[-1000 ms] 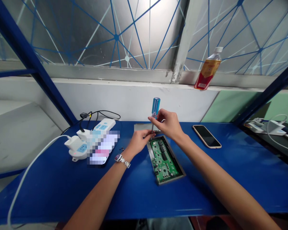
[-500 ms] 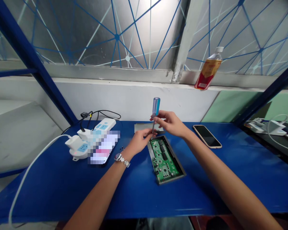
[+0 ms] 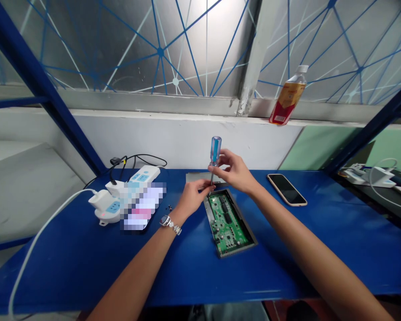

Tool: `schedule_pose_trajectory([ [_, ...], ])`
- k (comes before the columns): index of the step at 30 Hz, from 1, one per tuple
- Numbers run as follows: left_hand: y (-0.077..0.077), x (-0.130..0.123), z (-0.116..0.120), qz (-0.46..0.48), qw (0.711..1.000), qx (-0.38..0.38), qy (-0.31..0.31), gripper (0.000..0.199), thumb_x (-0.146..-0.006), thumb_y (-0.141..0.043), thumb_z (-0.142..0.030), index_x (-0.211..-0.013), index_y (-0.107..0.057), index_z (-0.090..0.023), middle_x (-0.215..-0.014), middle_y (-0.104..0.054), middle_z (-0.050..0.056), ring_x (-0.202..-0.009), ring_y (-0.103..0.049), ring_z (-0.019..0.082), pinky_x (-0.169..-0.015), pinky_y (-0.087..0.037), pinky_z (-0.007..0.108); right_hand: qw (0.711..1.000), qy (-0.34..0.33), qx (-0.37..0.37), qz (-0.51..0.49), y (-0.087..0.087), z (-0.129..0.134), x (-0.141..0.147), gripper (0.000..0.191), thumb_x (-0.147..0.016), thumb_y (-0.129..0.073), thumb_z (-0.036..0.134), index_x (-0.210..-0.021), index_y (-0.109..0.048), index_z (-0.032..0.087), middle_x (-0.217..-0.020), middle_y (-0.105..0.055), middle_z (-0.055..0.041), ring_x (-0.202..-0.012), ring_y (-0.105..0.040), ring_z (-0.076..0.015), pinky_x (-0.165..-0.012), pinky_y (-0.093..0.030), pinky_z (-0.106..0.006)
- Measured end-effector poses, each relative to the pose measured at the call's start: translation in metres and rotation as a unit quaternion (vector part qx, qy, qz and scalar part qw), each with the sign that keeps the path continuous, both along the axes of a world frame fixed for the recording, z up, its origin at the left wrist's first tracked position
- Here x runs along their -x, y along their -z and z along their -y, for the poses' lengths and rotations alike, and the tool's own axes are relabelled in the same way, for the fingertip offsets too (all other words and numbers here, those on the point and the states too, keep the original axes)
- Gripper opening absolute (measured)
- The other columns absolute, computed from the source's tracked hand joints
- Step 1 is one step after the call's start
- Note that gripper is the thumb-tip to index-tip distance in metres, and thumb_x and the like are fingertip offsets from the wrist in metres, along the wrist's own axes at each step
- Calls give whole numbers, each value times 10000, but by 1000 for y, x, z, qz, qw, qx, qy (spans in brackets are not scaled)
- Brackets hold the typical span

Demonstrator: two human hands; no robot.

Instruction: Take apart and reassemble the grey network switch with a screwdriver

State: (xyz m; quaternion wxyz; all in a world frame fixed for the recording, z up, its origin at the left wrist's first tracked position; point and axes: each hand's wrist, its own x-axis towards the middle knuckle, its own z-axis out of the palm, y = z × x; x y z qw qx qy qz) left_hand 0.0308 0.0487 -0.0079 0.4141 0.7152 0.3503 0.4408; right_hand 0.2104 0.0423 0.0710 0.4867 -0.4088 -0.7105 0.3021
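Observation:
A screwdriver (image 3: 215,150) with a clear and blue handle stands nearly upright, its tip at the far left corner of a green circuit board (image 3: 227,223) in a metal frame. My right hand (image 3: 234,170) pinches it just below the handle. Close to the tip, my left hand (image 3: 194,196) has thumb and forefinger pressed together around the lower shaft; whether they also hold a screw is too small to tell. Behind the board lies a flat grey metal plate (image 3: 193,177), partly covered by my hands.
On the blue table (image 3: 187,276), a white power strip (image 3: 108,215) with plugs and a lit phone (image 3: 143,209) lie left, near small dark screws (image 3: 169,208). A dark-screened phone (image 3: 287,190) lies right. A bottle (image 3: 288,100) stands on the ledge.
The view has shifted slightly. My right hand's fingers have changed their bend around the screwdriver, and its handle has turned a little. My left hand stays by the tip.

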Motion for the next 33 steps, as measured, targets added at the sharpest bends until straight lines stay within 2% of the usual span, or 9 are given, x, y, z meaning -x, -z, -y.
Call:
schedule_pose_trajectory([
  [2, 0, 0, 0, -4, 1000, -5, -1, 208, -904, -702, -308, -1020, -764, -147, -1034, -808, 104, -996, -766, 256, -959, -595, 393, 1000, 10, -14, 5, 2, 0, 0, 378, -788, -790, 422, -1039, -617, 198, -853, -659, -16, -795, -619, -164, -654, -486, -289],
  [5, 0, 0, -1, -6, 1000, -8, -8, 209, -899, -708, -314, -1011, -761, -144, -997, -808, 100, -965, -769, 250, -937, -603, 389, 1000, -1, 2, 30, 4, -2, 0, 289, -854, -717, 450, -942, -656, 181, -875, -674, -43, -804, -619, -171, -632, -484, -286],
  [9, 1, 0, -1, -8, 1000, -12, -15, 210, -903, -700, -315, -1013, -761, -147, -992, -806, 96, -951, -770, 249, -905, -608, 379, 999, -20, 20, 35, 5, -2, -1, 319, -875, -691, 432, -1071, -676, 179, -964, -707, -64, -869, -651, -189, -653, -501, -288],
  [12, 1, 1, -1, -11, 1000, -24, -17, 189, -906, -689, -299, -1001, -763, -153, -977, -806, 84, -925, -770, 242, -890, -609, 369, 999, -16, 18, 37, 7, -3, -3, 313, -791, -782, 408, -952, -655, 172, -867, -694, -36, -796, -643, -166, -696, -511, -296],
  [15, 1, 1, -1, -11, 999, -34, -13, 171, -902, -688, -285, -992, -761, -159, -969, -803, 72, -899, -768, 227, -892, -608, 358, 997, -27, 67, 18, 11, -4, -4, 313, -770, -791, 432, -766, -611, 175, -723, -660, -15, -671, -603, -139, -653, -505, -293],
  [20, -1, 5, -2, -35, 999, -32, 1, 202, -906, -684, -310, -1029, -752, -165, -993, -797, 73, -911, -759, 221, -898, -598, 348, 986, -73, 142, -37, 14, -7, -5, 304, -749, -801, 422, -774, -645, 163, -637, -645, -3, -568, -596, -123, -584, -504, -279],
  [24, -2, 7, -3, -51, 997, -41, 29, 217, -917, -656, -287, -1068, -749, -161, -1048, -793, 84, -965, -751, 228, -944, -584, 363, 981, -94, 164, -51, 14, -8, -5, 263, -760, -780, 376, -857, -693, 148, -730, -699, -27, -565, -623, -116, -590, -538, -280],
  [29, -2, 7, -3, -43, 997, -38, 53, 209, -939, -612, -259, -1049, -757, -156, -1090, -789, 94, -1017, -746, 239, -972, -577, 372, 973, -130, 181, -68, 13, -6, -4, 260, -787, -749, 380, -898, -683, 154, -877, -742, -64, -560, -621, -103, -603, -568, -300],
  [33, -1, 4, -2, -36, 998, -35, 24, 195, -923, -642, -277, -1016, -762, -155, -1012, -798, 89, -947, -756, 237, -916, -594, 361, 983, -85, 148, -60, 14, -4, -2, 348, -757, -791, 365, -1007, -633, 183, -1011, -734, -65, -610, -631, -103, -587, -550, -279],
])
